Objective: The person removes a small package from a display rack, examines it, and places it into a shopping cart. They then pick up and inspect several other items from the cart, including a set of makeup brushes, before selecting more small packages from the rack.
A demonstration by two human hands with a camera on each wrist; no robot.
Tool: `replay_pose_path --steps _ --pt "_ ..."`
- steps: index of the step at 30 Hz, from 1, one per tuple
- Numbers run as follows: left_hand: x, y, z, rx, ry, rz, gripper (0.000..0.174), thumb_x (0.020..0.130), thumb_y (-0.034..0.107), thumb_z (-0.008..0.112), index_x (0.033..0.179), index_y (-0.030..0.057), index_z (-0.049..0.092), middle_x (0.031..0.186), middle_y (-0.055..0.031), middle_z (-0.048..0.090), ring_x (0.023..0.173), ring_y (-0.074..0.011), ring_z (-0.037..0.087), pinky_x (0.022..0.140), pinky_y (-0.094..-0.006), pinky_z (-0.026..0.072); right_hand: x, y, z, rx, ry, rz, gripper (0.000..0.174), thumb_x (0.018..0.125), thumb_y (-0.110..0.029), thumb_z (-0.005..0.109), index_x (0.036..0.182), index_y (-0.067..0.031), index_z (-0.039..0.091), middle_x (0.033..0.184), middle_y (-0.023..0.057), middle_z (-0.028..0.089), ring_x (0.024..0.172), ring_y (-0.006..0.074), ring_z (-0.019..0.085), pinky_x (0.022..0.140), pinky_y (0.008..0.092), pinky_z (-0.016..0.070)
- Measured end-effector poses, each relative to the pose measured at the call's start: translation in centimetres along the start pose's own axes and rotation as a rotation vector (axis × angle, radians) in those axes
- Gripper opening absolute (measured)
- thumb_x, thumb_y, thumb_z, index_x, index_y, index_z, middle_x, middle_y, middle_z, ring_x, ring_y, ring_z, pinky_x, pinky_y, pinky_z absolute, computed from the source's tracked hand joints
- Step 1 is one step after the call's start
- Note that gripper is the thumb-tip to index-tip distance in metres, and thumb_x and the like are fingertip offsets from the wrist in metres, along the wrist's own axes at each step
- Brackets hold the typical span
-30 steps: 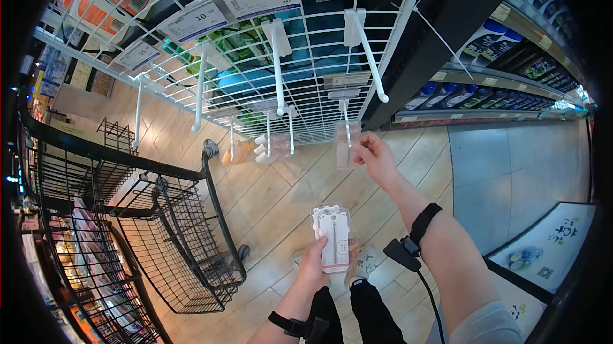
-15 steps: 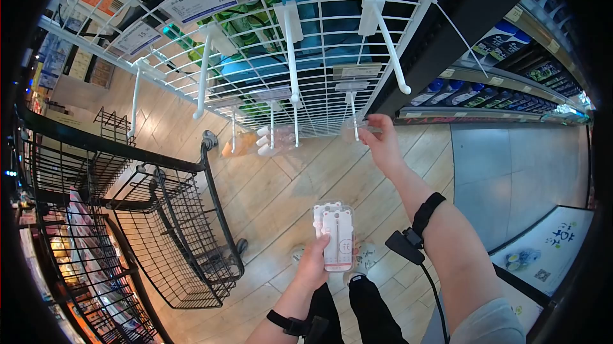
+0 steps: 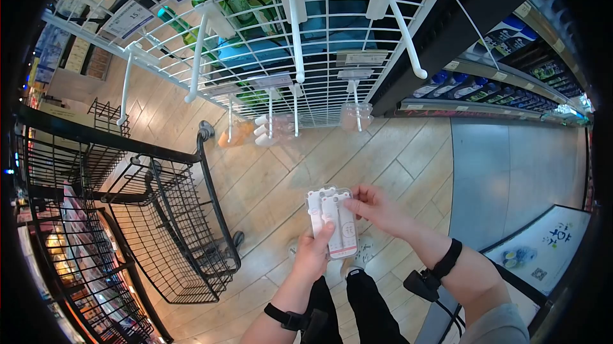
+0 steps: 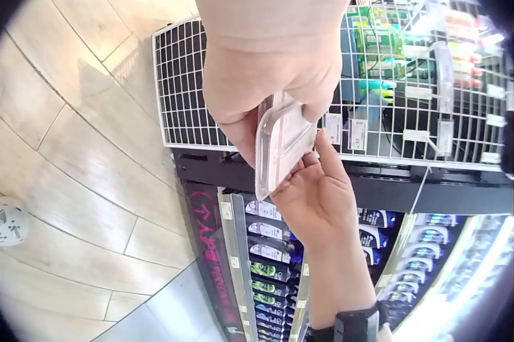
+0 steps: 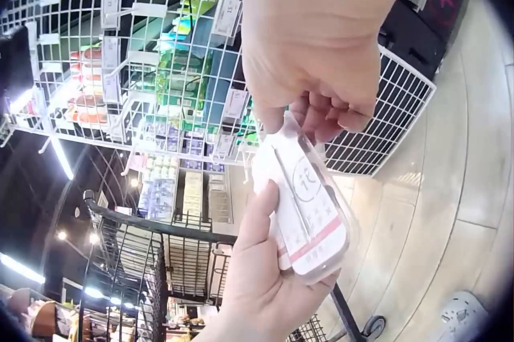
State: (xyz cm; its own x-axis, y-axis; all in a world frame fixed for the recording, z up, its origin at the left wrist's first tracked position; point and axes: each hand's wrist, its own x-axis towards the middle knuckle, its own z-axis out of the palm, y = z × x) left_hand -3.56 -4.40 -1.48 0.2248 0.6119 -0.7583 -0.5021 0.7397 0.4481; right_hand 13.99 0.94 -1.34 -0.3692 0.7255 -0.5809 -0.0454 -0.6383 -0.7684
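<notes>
My left hand (image 3: 311, 254) grips several flat white blister packs (image 3: 340, 232) from below, with the thumb laid across the front. Each shows a scalloped top; the front one has a slim rod-like item, a round printed mark and a pink band near its bottom. At the top right corner of the packs, my right hand (image 3: 378, 208) pinches the edge between thumb and curled fingers. From the right wrist view, the front pack (image 5: 309, 205) tilts between both hands. The left wrist view shows the stacked packs (image 4: 281, 145) edge-on, with the right hand (image 4: 321, 201) against their far side.
Ahead stands a white wire rack (image 3: 319, 56) with prongs, price tags and small hanging packs (image 3: 356, 116). A black shopping cart (image 3: 172, 229) is on the left. Bottles (image 3: 472, 91) line shelves at the right, above grey floor tiles (image 3: 511, 159). A white printed panel (image 3: 543, 248) stands lower right.
My right hand has left the hanging packs on the low prong and come down to the packs in my left hand. The left hand keeps its grip; the view has shifted slightly.
</notes>
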Motion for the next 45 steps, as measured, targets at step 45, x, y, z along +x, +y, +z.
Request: replay_pose_path --steps 45 --pt "-0.5 -2.0 -2.1 0.049 0.024 -0.050 0.037 0.094 0.036 0.040 0.117 0.0072 0.044 0.104 -0.0118 0.059 0.085 -0.0255 0.061 0.071 -0.0380 0.0521 9.6 -1.3 -6.9 -0.108 0.575 -0.401 0.013 0.085 -0.006 0.055 0.095 -0.0001 0.052 0.081 0.0053 0.059 0.071 0.0117 0.057 0.065 0.0232 0.0450"
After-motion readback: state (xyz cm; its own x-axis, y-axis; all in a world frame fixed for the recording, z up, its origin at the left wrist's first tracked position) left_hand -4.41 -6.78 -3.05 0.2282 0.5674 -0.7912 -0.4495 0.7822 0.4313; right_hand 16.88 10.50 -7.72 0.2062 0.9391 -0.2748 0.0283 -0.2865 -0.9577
